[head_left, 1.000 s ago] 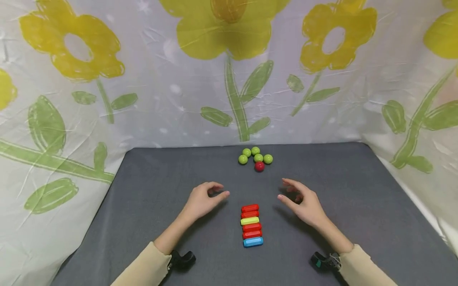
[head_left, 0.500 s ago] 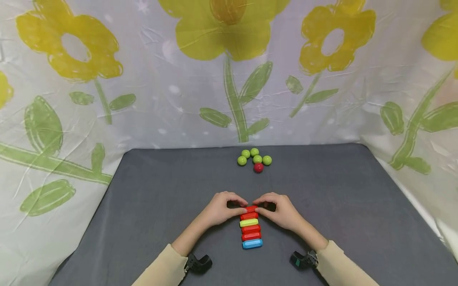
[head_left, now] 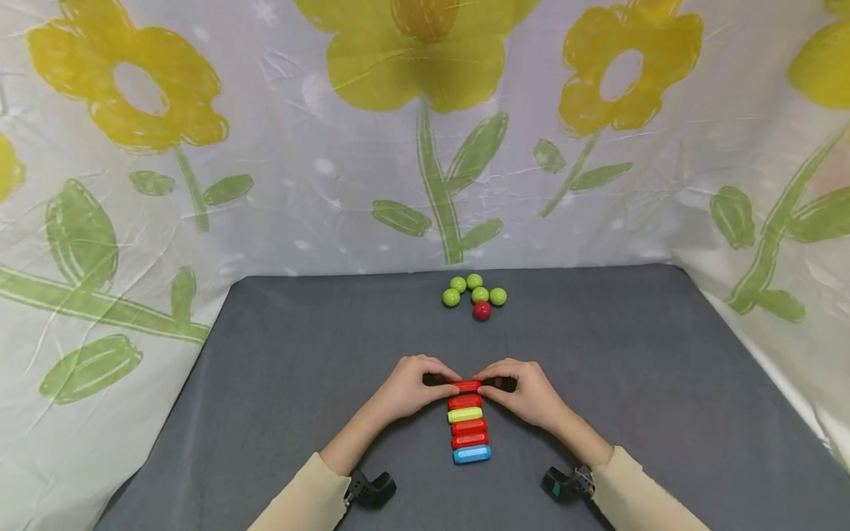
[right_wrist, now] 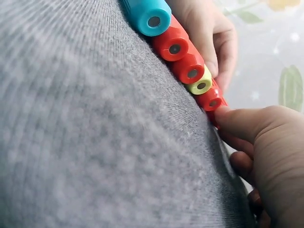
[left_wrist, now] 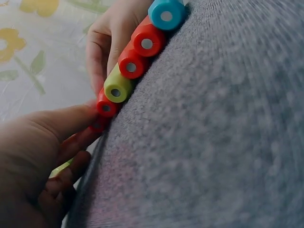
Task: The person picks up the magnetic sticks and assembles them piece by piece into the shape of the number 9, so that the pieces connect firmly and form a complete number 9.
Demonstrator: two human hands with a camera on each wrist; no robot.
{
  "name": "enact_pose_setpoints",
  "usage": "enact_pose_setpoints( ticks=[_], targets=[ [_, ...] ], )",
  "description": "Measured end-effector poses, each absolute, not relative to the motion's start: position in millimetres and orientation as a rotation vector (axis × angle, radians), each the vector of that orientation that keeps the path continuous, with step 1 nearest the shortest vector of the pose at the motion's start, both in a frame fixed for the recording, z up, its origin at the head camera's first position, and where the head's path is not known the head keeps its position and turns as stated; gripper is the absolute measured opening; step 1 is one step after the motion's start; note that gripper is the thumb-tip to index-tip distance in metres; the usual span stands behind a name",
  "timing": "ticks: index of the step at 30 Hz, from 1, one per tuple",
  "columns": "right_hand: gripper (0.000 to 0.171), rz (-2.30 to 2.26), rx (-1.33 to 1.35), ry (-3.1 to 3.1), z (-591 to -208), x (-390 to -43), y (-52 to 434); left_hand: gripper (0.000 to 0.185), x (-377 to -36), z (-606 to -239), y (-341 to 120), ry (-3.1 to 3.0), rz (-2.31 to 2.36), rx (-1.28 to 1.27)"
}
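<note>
A row of short magnetic rods lies on the grey cloth, each with a metal disc in its end. The farthest is a red magnetic rod (head_left: pixel 468 386). My left hand (head_left: pixel 406 387) pinches its left end between thumb and fingers, and my right hand (head_left: pixel 527 391) does likewise at the right end. Just nearer lie another red rod (head_left: pixel 465 403), a yellow-green rod (head_left: pixel 465 415), two more red rods (head_left: pixel 469 427) and a blue rod (head_left: pixel 472 454) closest to me. In both wrist views the thumbs mostly cover the farthest rod.
Beyond the hands, several green balls (head_left: pixel 498 296) and one red ball (head_left: pixel 482 310) sit near the back edge of the grey-covered table (head_left: pixel 319 317). A flower-printed curtain (head_left: pixel 299 184) hangs behind and along the sides.
Both hands came inward from either side and took hold of the farthest red rod's ends. Since half a second ago that rod has shifted slightly away from the row.
</note>
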State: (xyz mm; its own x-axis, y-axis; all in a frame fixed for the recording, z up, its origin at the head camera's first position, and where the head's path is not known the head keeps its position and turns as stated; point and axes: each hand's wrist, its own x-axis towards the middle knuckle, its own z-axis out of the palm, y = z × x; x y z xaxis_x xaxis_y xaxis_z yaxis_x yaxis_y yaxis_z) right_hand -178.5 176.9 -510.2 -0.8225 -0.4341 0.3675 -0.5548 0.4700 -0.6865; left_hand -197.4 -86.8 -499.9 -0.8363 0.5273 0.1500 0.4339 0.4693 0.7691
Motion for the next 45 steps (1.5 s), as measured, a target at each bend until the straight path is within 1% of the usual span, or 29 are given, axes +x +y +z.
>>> enact_pose_setpoints(
  ticks=[6, 12, 15, 19, 23, 26, 29, 32, 36, 41, 45],
  targets=[
    [0.02, 1.221, 0.836, -2.544, -507, -199, 177, 0.015, -217, -500, -81, 2.662, 1.343, 0.875],
    [0.019, 1.204, 0.771, -2.586, -511, -228, 175, 0.017, -240, -505, -75, 2.747, 1.363, 0.782],
    [0.019, 1.206, 0.738, -2.59, -515, -236, 175, 0.018, -246, -508, -72, 2.768, 1.354, 0.738],
    [0.019, 1.215, 0.682, -2.55, -517, -232, 174, 0.02, -247, -514, -70, 2.771, 1.352, 0.699],
    [0.019, 1.241, 0.452, -2.455, -515, -234, 175, 0.021, -248, -513, -70, 2.767, 1.371, 0.709],
    [0.029, 1.248, 0.246, -2.423, -512, -242, 173, 0.021, -249, -511, -70, 2.764, 1.385, 0.719],
    [0.04, 1.23, 0.142, -2.456, -511, -253, 168, 0.022, -249, -511, -72, 2.771, 1.381, 0.715],
    [0.047, 1.186, 0.097, -2.499, -510, -261, 161, 0.022, -249, -511, -73, 2.77, 1.371, 0.71],
    [0.05, 1.123, 0.046, -2.497, -509, -265, 150, 0.023, -249, -510, -74, 2.757, 1.362, 0.717],
    [0.044, 1.09, 0.025, -2.487, -509, -267, 141, 0.022, -249, -510, -74, 2.758, 1.376, 0.739],
    [0.038, 1.091, 0.055, -2.501, -509, -264, 145, 0.022, -249, -511, -75, 2.755, 1.39, 0.749]
  ],
)
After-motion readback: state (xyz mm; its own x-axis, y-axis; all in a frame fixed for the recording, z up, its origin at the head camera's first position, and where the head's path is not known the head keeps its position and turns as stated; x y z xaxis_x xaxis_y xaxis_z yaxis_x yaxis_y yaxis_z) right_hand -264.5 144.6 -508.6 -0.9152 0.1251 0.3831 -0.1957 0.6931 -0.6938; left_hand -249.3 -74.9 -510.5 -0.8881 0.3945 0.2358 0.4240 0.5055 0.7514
